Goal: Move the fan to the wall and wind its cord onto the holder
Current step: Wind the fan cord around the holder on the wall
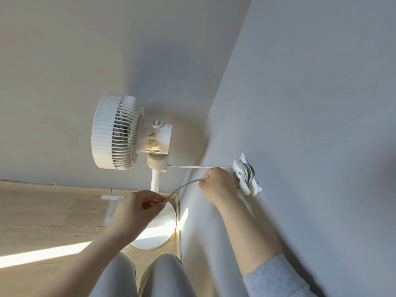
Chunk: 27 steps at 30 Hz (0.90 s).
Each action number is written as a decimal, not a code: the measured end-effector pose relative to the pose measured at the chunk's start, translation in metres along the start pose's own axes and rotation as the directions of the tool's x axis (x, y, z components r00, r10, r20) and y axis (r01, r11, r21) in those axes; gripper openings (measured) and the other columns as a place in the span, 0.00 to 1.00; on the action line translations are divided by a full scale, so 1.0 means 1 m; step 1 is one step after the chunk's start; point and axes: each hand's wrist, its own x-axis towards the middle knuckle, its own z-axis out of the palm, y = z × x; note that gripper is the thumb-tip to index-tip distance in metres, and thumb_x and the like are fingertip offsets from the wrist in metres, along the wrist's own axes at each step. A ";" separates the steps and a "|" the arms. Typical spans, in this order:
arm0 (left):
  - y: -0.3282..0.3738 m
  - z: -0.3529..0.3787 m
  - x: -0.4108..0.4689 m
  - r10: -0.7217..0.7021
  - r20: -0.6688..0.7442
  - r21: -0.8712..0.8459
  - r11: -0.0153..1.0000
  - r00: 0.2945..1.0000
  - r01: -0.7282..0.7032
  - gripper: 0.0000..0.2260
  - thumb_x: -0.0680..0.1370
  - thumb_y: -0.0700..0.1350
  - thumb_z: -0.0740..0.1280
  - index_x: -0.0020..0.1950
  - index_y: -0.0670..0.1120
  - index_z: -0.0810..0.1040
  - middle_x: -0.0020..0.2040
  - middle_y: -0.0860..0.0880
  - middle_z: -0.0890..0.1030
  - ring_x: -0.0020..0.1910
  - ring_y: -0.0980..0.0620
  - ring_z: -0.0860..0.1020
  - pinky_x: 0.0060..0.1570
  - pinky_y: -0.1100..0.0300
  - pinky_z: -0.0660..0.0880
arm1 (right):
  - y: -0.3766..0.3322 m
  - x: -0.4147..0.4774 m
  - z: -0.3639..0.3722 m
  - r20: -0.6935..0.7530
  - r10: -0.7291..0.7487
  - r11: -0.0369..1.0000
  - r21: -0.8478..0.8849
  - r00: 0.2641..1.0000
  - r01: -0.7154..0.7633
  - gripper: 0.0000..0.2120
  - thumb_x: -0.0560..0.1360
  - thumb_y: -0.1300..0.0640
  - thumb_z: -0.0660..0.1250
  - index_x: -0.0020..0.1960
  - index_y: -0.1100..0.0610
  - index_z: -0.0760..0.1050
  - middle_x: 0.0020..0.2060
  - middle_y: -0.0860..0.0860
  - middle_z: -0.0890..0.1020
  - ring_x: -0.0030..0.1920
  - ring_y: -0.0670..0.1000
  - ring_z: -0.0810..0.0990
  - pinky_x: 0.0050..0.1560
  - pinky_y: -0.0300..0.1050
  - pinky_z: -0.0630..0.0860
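The fan (120, 131) stands on the floor (42, 211) in the corner, close to the wall (310, 103), so the move looks done. Its cord (192, 166) runs from the fan's neck to the holder (248, 174) on the wall, where several turns are already wound. The right hand (216, 185) grips the cord just beside the holder, and the left hand (139, 207) pinches it lower down. A short loose stretch hangs between them. I judge only the last turns and tucking the end remain.
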 end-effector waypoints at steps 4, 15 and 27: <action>-0.003 0.001 0.004 0.007 0.004 0.010 1.000 1.000 -0.007 0.09 0.73 0.40 0.70 0.39 0.54 0.83 0.37 0.53 0.85 0.33 0.51 0.80 0.36 0.61 0.75 | -0.007 0.020 -0.009 0.151 0.023 0.996 -0.089 0.988 -0.010 0.12 0.67 0.67 0.60 0.40 0.63 0.82 0.34 0.56 0.86 0.38 0.57 0.86 0.44 0.49 0.83; -0.010 0.002 0.012 -0.098 0.119 0.047 0.995 0.988 0.093 0.06 0.75 0.44 0.67 0.39 0.48 0.82 0.36 0.51 0.85 0.33 0.53 0.79 0.36 0.46 0.80 | -0.026 0.039 -0.031 0.101 -0.019 0.935 -0.349 0.995 0.053 0.15 0.70 0.68 0.62 0.30 0.56 0.64 0.51 0.56 0.83 0.46 0.58 0.79 0.36 0.41 0.68; -0.004 0.014 0.027 -0.041 0.106 0.013 0.999 0.994 0.040 0.08 0.77 0.44 0.63 0.42 0.45 0.80 0.34 0.47 0.83 0.28 0.55 0.77 0.28 0.63 0.74 | -0.032 0.073 -0.071 0.094 -0.043 0.755 -0.649 0.995 0.094 0.13 0.69 0.60 0.71 0.54 0.56 0.78 0.56 0.53 0.81 0.58 0.55 0.79 0.52 0.46 0.73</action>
